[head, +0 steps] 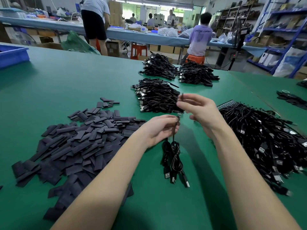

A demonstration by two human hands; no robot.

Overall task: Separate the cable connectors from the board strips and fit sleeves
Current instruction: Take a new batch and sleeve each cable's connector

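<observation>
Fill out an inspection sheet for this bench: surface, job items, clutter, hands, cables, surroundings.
Surface: green bench mat.
Job's things: loose sleeve pile at left; unprocessed cable heap at right with board strips at its far edge.
Clutter: blue bin at far left.
Hands: left hand grips a small cable bundle; right hand pinches a thin dark piece.
Cables: three stacked piles ahead.
Surroundings: workers at a long bench; shelving at right.
</observation>
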